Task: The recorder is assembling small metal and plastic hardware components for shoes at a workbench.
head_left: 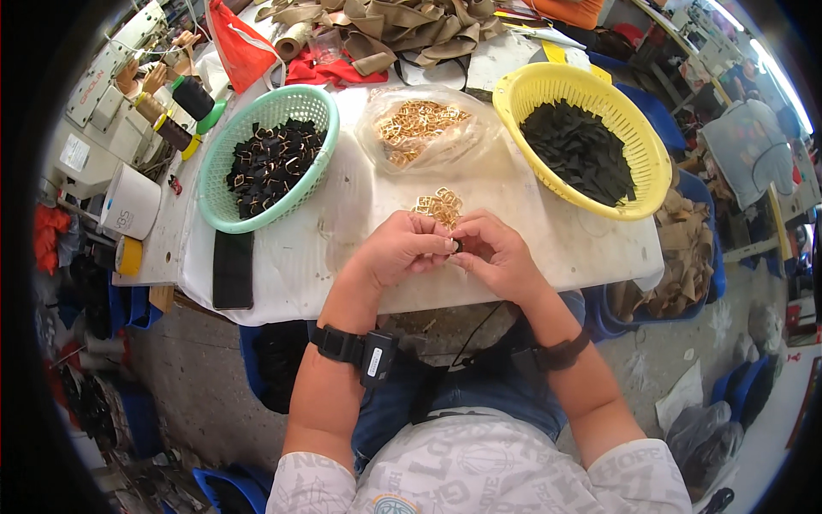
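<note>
Near the table's front edge my left hand [405, 249] and my right hand [498, 256] meet, thumbs and fingertips pinched together. Between them shows a bit of a small black strap piece [457, 246]; the fingers cover most of it, and I cannot tell whether a metal ring is on it. Just beyond my fingertips lies a small loose heap of gold metal rings [439, 206]. Farther back, a clear plastic bag [482, 141] holds many more of these rings. The yellow basket [651, 163] at the right contains flat black strap pieces. In the green basket [208, 176] at the left are black pieces with gold rings.
A black phone [233, 270] lies at the table's left front edge. Thread cones [192, 98] and a sewing machine [94, 146] stand farther left. Brown fabric pieces [411, 30] are heaped at the back; a blue bin [715, 248] with more brown pieces [672, 265] sits at right.
</note>
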{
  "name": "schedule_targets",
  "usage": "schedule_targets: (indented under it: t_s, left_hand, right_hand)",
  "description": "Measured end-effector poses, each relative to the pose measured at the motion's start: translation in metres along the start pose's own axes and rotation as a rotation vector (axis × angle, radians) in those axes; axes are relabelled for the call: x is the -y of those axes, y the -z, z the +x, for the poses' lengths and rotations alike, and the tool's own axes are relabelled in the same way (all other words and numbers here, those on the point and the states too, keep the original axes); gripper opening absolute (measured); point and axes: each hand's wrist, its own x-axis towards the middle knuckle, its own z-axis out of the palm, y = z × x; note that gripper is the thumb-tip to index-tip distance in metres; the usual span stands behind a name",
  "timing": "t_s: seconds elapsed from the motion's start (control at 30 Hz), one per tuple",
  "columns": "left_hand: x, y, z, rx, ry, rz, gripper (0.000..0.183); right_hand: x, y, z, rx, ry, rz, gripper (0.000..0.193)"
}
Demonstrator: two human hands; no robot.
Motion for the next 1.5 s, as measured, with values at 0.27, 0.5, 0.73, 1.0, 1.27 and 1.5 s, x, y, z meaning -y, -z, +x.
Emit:
schedule_targets:
  t_s: [0.27, 0.5, 0.73, 1.0, 1.27, 1.5]
  left_hand:
    - [0.000, 0.000, -0.001, 0.055, 0.006, 0.022, 0.008]
    - [0.002, 0.001, -0.001, 0.068, -0.016, -0.002, 0.009]
    - [0.006, -0.003, -0.004, -0.065, -0.075, -0.006, 0.005]
    - [0.008, -0.006, -0.004, -0.118, -0.116, -0.005, 0.005]
    - [0.010, -0.009, -0.005, -0.144, -0.120, 0.070, 0.004]
    - [0.014, -0.010, -0.004, -0.176, -0.174, 0.043, 0.007]
  right_hand:
    - [0.006, 0.000, -0.003, 0.002, -0.074, -0.067, 0.019]
    - [0.007, 0.000, -0.004, -0.037, -0.071, -0.065, 0.015]
    - [0.006, 0.002, -0.002, -0.040, -0.203, 0.134, 0.019]
    - [0.004, 0.002, -0.004, -0.107, 0.049, -0.179, 0.021]
    - [0.011, -0.005, -0.007, -0.148, 0.202, -0.458, 0.018]
    - [0.012, -0.009, -0.007, -0.203, 0.084, -0.397, 0.023]
